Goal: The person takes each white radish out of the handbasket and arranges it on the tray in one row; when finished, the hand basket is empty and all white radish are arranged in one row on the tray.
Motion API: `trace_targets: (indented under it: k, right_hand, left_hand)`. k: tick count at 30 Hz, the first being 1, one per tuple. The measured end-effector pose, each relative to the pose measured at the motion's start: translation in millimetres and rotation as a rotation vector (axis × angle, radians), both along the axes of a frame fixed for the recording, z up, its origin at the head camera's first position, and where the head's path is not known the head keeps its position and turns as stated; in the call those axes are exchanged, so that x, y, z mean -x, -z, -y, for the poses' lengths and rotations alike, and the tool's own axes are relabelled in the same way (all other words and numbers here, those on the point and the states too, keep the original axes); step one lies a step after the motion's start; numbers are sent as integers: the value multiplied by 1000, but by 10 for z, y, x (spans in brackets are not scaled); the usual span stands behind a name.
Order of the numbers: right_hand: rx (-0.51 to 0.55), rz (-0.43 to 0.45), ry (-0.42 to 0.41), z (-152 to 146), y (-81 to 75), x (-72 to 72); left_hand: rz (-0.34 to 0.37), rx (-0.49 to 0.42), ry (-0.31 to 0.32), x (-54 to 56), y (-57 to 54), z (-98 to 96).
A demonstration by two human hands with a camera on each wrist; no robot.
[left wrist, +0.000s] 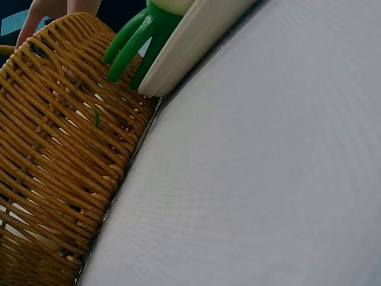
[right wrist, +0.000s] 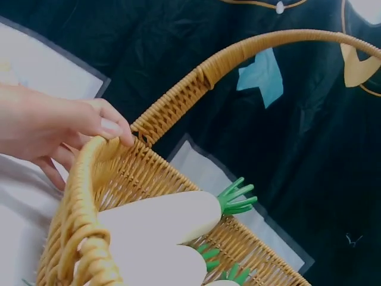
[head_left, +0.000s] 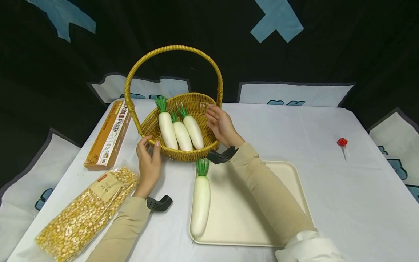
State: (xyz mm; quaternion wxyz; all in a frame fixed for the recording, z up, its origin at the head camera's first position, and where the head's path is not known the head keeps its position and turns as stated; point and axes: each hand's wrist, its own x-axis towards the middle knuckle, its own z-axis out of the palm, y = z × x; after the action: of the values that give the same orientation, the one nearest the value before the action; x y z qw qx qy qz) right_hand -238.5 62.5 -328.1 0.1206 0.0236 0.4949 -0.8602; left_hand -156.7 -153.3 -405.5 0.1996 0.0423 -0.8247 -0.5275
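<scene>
In the head view a yellow wicker basket (head_left: 186, 155) with a tall arched handle stands on the table. Three white radishes (head_left: 168, 130) with green tops lie in it. My left hand (head_left: 148, 163) holds its left rim near the handle's base. The right wrist view shows that thumb (right wrist: 111, 126) over the rim, other fingers outside. At the opposite side my right hand (head_left: 224, 125) is beside the rim, fingers loosely bent and overlapping the basket's inside. Another white radish (head_left: 200, 205) lies along the left edge of a cream tray (head_left: 252, 238), its green top close to the basket.
Left of the basket lies a pasta box (head_left: 109, 134). A clear bag of corn kernels (head_left: 88, 213) is beside my left forearm. A red lollipop (head_left: 342, 142) lies far right on the white-covered table (head_left: 327, 203). Dark cloth (head_left: 327, 47) hangs behind.
</scene>
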Motion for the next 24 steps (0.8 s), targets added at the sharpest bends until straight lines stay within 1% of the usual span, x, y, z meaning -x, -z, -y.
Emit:
trace_targets:
  k: [3, 6, 9, 12, 15, 17, 20, 24]
  right_hand:
    - [-75, 2, 8, 84, 14, 35]
    - [-196, 23, -10, 159, 23, 68]
    - [-333, 42, -88, 201, 32, 111]
    - [-430, 63, -220, 213, 36, 144]
    - [-467, 105, -345, 210, 31, 156]
    - [-488, 128, -402, 204, 21, 150]
    - [-509, 167, -442, 205, 15, 146]
    - [-587, 176, -460, 221, 42, 153]
  left_hand:
    - [-8, -12, 0, -5, -6, 4]
    - [-11, -23, 0, -12, -15, 7]
    - [-8, -23, 6, -12, -22, 8]
    - [-6, -19, 10, -7, -29, 9]
    - [-12, -16, 11, -1, -31, 11]
    - [-13, -18, 13, 2, -30, 11]
    - [-22, -25, 15, 0, -26, 3]
    - [-37, -23, 7, -10, -18, -8]
